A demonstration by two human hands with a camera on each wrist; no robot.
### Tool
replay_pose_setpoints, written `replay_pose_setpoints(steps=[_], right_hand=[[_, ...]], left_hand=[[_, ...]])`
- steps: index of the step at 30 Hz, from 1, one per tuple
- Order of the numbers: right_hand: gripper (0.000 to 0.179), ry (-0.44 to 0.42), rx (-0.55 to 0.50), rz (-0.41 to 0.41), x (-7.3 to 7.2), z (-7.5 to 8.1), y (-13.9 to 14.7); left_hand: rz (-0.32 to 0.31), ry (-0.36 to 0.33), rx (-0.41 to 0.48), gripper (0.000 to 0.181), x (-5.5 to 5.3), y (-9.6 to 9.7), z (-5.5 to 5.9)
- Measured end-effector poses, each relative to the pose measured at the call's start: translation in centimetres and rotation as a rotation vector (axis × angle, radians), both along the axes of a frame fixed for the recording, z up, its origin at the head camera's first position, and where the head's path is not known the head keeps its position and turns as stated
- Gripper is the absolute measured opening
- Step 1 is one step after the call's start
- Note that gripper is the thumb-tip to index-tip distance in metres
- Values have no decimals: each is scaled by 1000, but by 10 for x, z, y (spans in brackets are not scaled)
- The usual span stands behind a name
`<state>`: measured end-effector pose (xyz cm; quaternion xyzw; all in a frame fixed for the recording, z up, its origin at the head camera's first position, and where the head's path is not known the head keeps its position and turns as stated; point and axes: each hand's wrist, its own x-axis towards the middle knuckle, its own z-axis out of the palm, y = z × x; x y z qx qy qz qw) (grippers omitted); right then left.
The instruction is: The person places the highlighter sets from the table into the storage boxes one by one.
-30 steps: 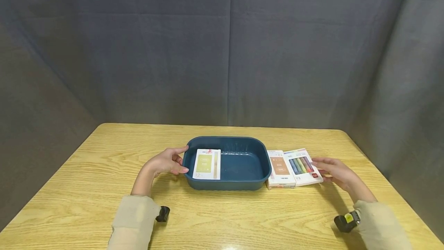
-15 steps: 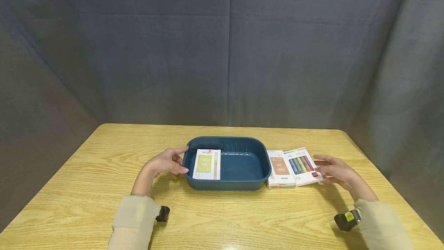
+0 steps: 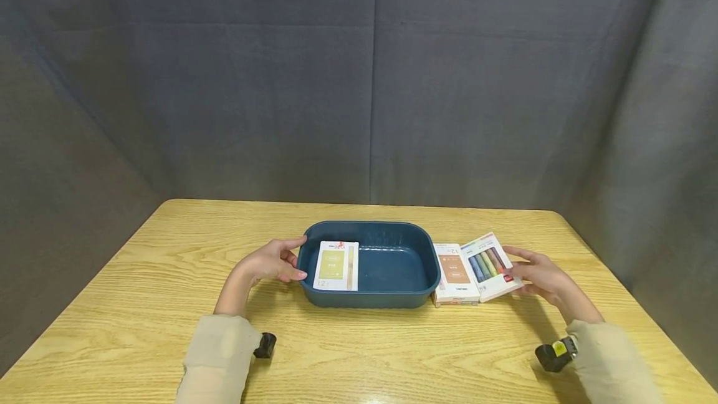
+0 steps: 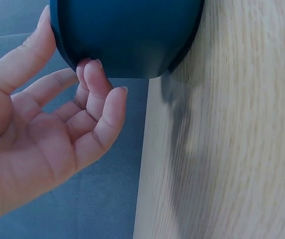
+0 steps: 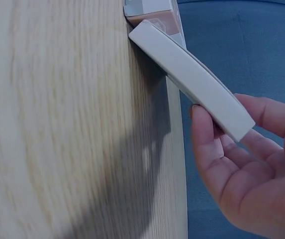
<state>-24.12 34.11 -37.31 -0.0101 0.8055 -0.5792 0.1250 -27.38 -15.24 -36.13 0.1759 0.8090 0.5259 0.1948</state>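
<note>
A dark blue rectangular tray (image 3: 367,299) stands on the table in the head view. My left hand (image 3: 275,262) holds its left end, thumb on the near side of the rim and forefinger farther back, the other fingers curled beneath in the left wrist view. Inside the tray's left part lies a white box with a yellow-green panel (image 3: 332,267). My right hand (image 3: 541,276) pinches the right edge of a thin white box with a window of coloured sticks (image 3: 488,267). That edge is raised; the opposite one sits low, against a white box with a brown panel (image 3: 453,270).
The brown-panelled box lies right against the tray's right side. A wood-grain table (image 3: 364,354) carries everything, with grey curtains (image 3: 269,92) behind and at both sides. Black wrist cameras (image 3: 554,357) hang under the sleeves.
The thin box with the coloured sticks has turned and tilted, its right edge coming up in my right hand, whose fingers now grip it. My left hand keeps its hold on the tray.
</note>
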Motion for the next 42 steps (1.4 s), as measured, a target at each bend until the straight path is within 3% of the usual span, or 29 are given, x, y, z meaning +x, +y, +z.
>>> replay_pose_setpoints(steps=[13,26,36,42], right_hand=[[56,25,33,-29,3,-3,1],[56,52,-7,-57,3,7,2],[56,64,47,-78,5,13,0],[57,65,27,-99,6,19,-2]], left_hand=[[-9,-2,12,81,2,0,1],[-3,-13,19,82,2,0,0],[-7,-11,16,82,2,0,0],[-1,-13,15,82,2,1,0]])
